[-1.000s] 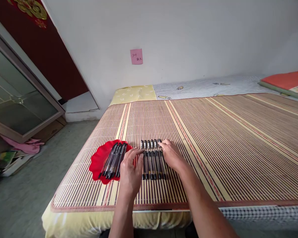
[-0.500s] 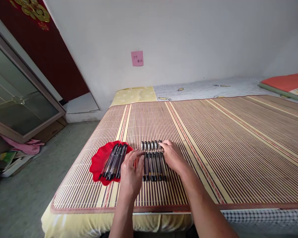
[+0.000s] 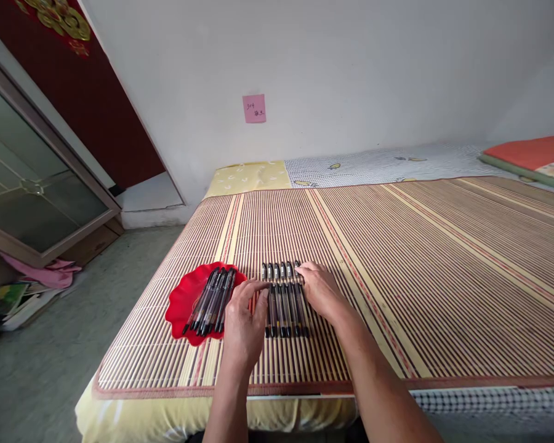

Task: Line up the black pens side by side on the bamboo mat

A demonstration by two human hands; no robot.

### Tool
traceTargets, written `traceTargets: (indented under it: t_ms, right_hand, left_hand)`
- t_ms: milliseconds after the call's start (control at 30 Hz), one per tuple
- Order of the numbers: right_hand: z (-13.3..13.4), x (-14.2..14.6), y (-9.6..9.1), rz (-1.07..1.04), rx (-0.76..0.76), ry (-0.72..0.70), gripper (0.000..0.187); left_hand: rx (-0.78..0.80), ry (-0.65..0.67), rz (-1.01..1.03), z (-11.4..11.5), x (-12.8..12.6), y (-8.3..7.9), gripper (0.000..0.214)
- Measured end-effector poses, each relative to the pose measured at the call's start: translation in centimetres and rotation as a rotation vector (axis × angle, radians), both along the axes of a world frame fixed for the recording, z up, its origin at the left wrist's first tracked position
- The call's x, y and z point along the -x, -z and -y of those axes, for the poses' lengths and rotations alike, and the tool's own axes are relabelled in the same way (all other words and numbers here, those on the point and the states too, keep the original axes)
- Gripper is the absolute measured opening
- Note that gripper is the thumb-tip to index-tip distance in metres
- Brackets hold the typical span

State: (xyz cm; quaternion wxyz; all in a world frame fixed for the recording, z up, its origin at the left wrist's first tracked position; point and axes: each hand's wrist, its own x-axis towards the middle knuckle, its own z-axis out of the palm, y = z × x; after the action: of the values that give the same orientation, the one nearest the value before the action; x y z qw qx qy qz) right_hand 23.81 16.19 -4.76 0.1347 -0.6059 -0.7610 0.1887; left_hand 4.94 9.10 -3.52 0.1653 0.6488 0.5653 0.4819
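Note:
A row of several black pens point(image 3: 282, 300) lies side by side on the bamboo mat point(image 3: 397, 258) near the bed's front edge. My left hand point(image 3: 242, 323) rests against the row's left side, its index finger stretched across the pens near their caps. My right hand point(image 3: 322, 290) lies against the row's right side, fingers flat and touching the outermost pen. Neither hand grips anything. To the left, a red scalloped plate point(image 3: 181, 300) holds several more black pens point(image 3: 211, 299).
The mat covers a bed with a yellow sheet point(image 3: 252, 175); an orange cushion point(image 3: 530, 151) lies at the far right. A pink note point(image 3: 253, 107) is stuck on the white wall. A glass-doored cabinet point(image 3: 32, 184) and clutter point(image 3: 23, 295) stand on the floor at left.
Nothing has moved apart from a slight shift of the camera; both hands stay pressed against the two sides of the pen row.

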Motion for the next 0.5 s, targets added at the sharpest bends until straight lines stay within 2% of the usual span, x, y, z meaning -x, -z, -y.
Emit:
traceTargets:
  t_ms: [500]
  right_hand:
    - [-0.15,-0.21,0.80,-0.048,-0.021,0.000,0.066]
  left_hand:
    - [0.000,0.019,0.006,0.02,-0.39,-0.52,0.017]
